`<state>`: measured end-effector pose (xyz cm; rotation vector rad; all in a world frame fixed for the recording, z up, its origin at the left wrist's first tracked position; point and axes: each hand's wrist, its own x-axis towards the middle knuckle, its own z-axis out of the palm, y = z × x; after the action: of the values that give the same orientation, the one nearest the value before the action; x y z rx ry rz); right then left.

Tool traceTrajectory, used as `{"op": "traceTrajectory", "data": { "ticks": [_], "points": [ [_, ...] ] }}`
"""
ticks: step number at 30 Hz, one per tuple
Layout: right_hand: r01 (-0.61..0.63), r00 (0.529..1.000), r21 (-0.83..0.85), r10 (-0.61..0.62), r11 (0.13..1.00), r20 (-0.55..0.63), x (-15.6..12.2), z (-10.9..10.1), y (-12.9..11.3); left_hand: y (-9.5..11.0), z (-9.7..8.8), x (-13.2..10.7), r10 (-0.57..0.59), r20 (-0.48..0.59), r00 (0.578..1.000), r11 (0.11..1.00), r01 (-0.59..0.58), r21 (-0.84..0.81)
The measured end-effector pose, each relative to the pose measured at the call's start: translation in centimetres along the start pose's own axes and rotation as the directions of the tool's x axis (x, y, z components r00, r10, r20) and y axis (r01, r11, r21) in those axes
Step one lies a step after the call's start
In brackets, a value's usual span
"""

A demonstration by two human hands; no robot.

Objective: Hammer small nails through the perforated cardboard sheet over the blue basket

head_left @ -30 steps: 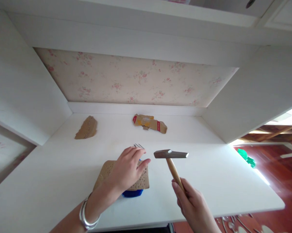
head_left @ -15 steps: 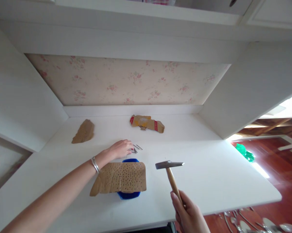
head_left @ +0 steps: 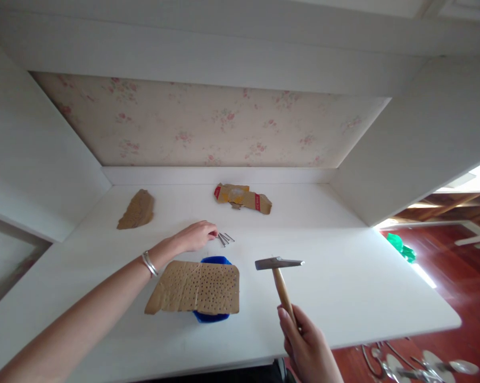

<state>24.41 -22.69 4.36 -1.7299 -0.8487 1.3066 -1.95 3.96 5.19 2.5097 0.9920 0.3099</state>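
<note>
The right hand (head_left: pixel 307 340) is gripping the hammer (head_left: pixel 282 284) by its wooden handle, fingers wrapped around it, over the tabletop (head_left: pixel 344 298). Metal nails (head_left: pixel 224 239) are lying farther back; the left hand (head_left: pixel 200 234) is holding its fingers curled at their ends, whether gripping one cannot be told. Perforated cardboard (head_left: pixel 198 287) is resting across a blue base (head_left: pixel 212 318). Behind, a red-banded scrap (head_left: pixel 242 198) is bearing pale lettering, too small to read; a plain scrap (head_left: pixel 137 209) is lying left.
</note>
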Motion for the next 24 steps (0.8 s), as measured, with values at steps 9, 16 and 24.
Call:
{"op": "traceTrajectory", "data": {
  "ticks": [9,16,24],
  "points": [
    [-0.029,0.997,0.072,0.023,0.997,0.079,0.0,1.1,-0.2,9.5,-4.5,-6.7,-0.242,-0.178,0.954,0.909,0.159,-0.385],
    [-0.059,0.993,0.12,0.046,0.991,0.111,-0.3,2.5,-0.8,15.3,0.2,-8.3,-0.383,-0.154,0.911,0.805,0.247,-0.54],
    [-0.055,0.996,0.177,0.041,0.983,0.083,-0.6,2.5,-1.0,15.0,3.1,-7.5,-0.289,-0.283,0.914,0.9,0.159,-0.405]
  ]
}}
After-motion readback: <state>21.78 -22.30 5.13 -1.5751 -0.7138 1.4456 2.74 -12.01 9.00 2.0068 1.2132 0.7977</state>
